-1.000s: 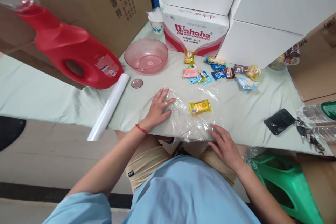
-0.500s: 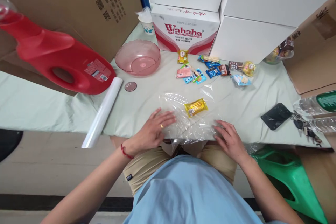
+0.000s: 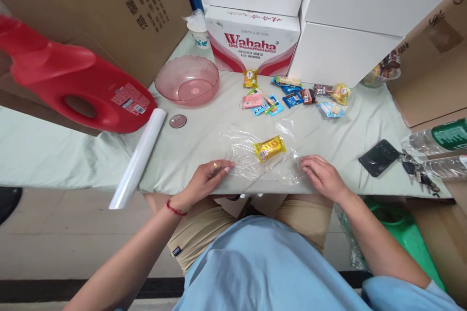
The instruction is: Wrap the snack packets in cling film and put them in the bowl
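Note:
A sheet of clear plastic wrap (image 3: 241,155) lies crumpled on the cloth near the table's front edge. On its middle rests a yellow-wrapped snack (image 3: 270,148). My left hand (image 3: 209,177) has thumb and fingers pressed together on the sheet's left edge. Across from it, my right hand (image 3: 323,175) pinches the right edge, with the fingers curled. Neither hand touches the snack. A white roll of wrap (image 3: 138,160) lies left of my left hand and juts over the table edge.
Behind the sheet lie several small snack packs (image 3: 292,98) and a pink bowl (image 3: 188,85). A round tin-like disc (image 3: 178,121) and a red jug (image 3: 80,87) are on the left. On the right are a black pouch (image 3: 378,157), keys (image 3: 419,175) and bottles (image 3: 448,136). Boxes (image 3: 251,46) line the back.
Both hands have gone from spread fingers to pinching the sheet's side edges. The part of the sheet that hung over the front edge now lies up on the table.

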`<action>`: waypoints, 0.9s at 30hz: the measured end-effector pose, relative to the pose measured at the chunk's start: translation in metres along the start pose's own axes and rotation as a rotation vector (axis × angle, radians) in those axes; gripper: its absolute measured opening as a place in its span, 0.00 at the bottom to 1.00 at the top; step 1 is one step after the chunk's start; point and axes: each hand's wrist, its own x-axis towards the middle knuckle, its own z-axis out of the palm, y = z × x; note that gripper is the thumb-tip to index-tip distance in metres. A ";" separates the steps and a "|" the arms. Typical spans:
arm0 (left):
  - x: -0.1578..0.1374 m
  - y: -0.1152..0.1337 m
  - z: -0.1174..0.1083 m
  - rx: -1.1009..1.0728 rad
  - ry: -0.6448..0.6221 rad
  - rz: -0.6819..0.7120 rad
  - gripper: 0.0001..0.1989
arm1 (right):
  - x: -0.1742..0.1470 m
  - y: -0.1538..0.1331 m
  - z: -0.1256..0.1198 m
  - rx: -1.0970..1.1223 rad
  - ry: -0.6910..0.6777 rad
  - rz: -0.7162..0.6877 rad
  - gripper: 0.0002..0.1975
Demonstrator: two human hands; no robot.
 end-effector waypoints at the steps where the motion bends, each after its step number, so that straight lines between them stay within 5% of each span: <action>1: 0.000 0.001 -0.001 -0.020 0.012 -0.013 0.19 | 0.007 -0.001 -0.005 -0.001 -0.014 -0.012 0.14; 6: -0.008 -0.004 0.000 0.062 -0.056 0.134 0.15 | 0.038 -0.001 -0.013 -0.054 -0.069 -0.093 0.12; 15: -0.020 -0.017 0.003 0.278 -0.085 0.199 0.13 | 0.102 0.006 0.036 -0.257 -0.251 -0.065 0.29; 22: -0.019 -0.016 0.006 0.279 -0.090 0.164 0.13 | 0.098 0.027 0.022 -0.173 -0.185 -0.013 0.21; 27: -0.019 -0.016 0.006 0.281 -0.092 0.160 0.13 | 0.103 0.004 0.024 -0.117 -0.161 -0.049 0.22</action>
